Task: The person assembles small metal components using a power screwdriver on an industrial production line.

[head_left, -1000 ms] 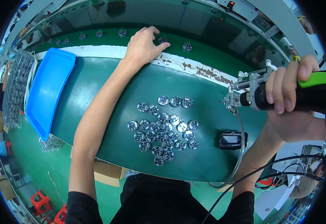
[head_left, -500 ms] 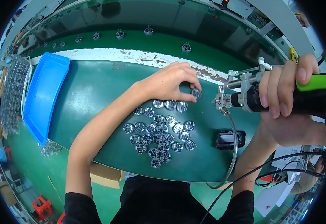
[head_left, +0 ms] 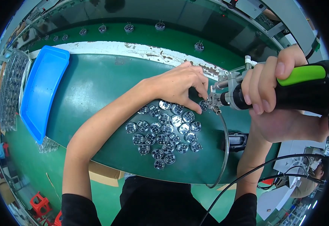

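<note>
Left hand (head_left: 179,83): clamped on round module (head_left: 203,106). Right hand (head_left: 268,84): clamped on black tool (head_left: 302,94). Beneath both: green worktop (head_left: 93,83). Beyond: belt (head_left: 175,40). Far left: red stool (head_left: 40,203).

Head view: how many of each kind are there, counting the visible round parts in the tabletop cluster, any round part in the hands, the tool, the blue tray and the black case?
Round parts in the cluster: 25
Round part at the left hand's fingertips: 1
Tool in the right hand: 1
Blue tray: 1
Black case: 1
Total: 29
</note>
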Motion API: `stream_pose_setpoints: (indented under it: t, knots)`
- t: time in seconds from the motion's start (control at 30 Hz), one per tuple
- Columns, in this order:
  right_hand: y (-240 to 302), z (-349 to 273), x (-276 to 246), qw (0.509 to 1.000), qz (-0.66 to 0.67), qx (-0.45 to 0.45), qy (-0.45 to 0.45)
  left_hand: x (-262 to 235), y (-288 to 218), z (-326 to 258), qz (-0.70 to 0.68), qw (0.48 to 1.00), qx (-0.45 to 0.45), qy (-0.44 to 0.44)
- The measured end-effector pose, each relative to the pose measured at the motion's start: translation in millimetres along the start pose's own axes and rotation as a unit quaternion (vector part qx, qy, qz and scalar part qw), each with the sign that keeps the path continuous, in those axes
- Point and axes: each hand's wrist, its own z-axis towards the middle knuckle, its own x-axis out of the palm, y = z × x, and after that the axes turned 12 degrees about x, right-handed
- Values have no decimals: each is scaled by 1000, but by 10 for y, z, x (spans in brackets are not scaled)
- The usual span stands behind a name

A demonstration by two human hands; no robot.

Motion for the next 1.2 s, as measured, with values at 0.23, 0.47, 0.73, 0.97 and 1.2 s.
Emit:
stream_pose_setpoints:
  t: [0.23, 0.47, 0.73, 0.97, 1.2]
  knots:
    - [-38, -20, -55, 1000, -12, -9, 14, 2, -7, 1, 12, 1000, -5, 3]
    - [-79, -7, -121, 999, -23, -21, 25, 21, 10, -9, 2, 1000, 2, -9]
    - [-138, 92, -129, 998, -37, -39, 39, 2, 36, -27, -12, 1000, 4, 5]
    - [-189, 169, -178, 996, -48, -54, 49, 38, 30, -31, -15, 1000, 9, -12]
    - [-98, 104, 71, 990, -23, 61, -125, 4, -11, -24, -19, 1000, -7, -1]
